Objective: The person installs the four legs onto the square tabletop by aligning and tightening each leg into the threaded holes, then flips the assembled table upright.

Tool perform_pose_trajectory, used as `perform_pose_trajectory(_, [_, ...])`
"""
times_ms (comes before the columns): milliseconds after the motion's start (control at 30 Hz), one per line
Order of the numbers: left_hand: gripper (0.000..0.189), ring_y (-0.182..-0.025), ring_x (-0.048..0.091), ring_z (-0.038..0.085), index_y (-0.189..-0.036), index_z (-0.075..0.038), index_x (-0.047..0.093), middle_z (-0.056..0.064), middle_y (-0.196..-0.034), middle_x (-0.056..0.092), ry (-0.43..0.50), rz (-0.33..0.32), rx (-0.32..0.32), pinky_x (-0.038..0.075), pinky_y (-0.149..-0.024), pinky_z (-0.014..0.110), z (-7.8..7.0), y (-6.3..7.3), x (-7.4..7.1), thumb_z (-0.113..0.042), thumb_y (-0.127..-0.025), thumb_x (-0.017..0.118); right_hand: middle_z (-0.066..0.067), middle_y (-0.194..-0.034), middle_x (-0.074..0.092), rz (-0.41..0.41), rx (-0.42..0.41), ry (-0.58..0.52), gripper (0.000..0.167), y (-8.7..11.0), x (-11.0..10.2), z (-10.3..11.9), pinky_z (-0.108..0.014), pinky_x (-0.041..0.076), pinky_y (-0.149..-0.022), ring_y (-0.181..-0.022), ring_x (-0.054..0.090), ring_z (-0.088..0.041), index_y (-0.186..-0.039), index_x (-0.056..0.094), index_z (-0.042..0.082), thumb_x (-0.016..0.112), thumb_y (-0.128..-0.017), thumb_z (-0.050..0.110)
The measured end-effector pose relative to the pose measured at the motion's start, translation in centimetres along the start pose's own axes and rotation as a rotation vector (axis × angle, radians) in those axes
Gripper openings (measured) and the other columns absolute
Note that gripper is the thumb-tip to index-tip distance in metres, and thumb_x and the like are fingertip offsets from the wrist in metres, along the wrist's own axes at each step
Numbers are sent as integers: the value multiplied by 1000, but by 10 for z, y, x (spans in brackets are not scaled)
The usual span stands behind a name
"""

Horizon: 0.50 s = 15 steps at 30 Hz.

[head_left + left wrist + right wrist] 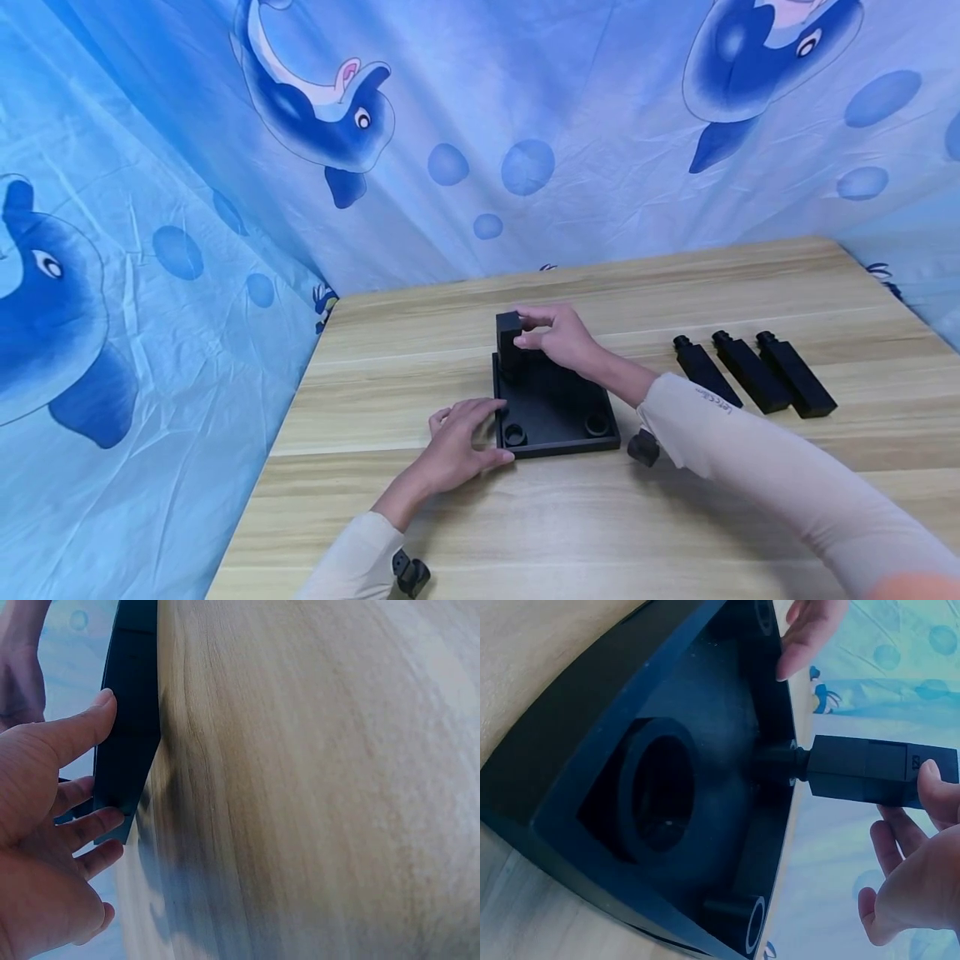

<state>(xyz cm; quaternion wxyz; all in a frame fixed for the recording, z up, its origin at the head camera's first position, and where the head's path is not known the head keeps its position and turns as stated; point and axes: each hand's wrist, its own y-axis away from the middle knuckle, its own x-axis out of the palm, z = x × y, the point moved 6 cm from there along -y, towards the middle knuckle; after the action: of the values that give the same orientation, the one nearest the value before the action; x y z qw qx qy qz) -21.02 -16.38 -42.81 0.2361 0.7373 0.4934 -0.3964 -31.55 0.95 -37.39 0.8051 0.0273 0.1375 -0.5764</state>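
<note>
A black square panel (558, 408) with a raised rim and round corner sockets lies on the wooden table. Over its far-left corner stands a black square leg (509, 340), upright. My right hand (558, 337) pinches its top end between thumb and fingers. In the right wrist view the leg's narrow neck (802, 763) meets the socket; how deep it sits is hidden. My left hand (457, 442) holds the panel's near-left corner, thumb on the front side and fingers along the left side. Two near sockets, the left one (515, 434) and the right one (597, 425), are visible.
Three more black legs, the left (707, 371), middle (752, 372) and right one (797, 375), lie side by side right of the panel, threaded ends pointing away. A blue dolphin-print curtain (480, 108) hangs behind the table's far edge and along the left.
</note>
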Motion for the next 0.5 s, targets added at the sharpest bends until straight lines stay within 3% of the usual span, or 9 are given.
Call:
perform_pose_trajectory(233, [68, -132, 39, 21, -138, -17, 52, 1, -139, 51, -2, 3, -2, 15, -101, 54, -1, 0, 0, -37, -79, 79, -16, -122, 63, -15, -3, 81, 51, -3, 2, -1, -33, 52, -79, -110, 60, -29, -136, 55, 7, 70, -87, 8])
perform_pose_trajectory(433, [69, -132, 38, 20, -139, -19, 51, 0, -140, 50, -7, 9, -15, 15, -101, 53, 0, 0, 1, -37, -78, 79, -13, -106, 70, -33, -59, 165, 52, -7, 4, 3, -36, 54, -71, -98, 66, -25, -135, 56, 9, 73, -86, 13])
perform_pose_trajectory(500, [69, -133, 38, 19, -139, -19, 50, 0, -140, 50, -14, 14, -20, 15, -101, 52, 1, -1, 2, -39, -79, 79, -8, -98, 70, -25, -110, 236, 55, -9, 6, 6, -37, 48, -84, -96, 65, -22, -137, 55, 13, 73, -86, 17])
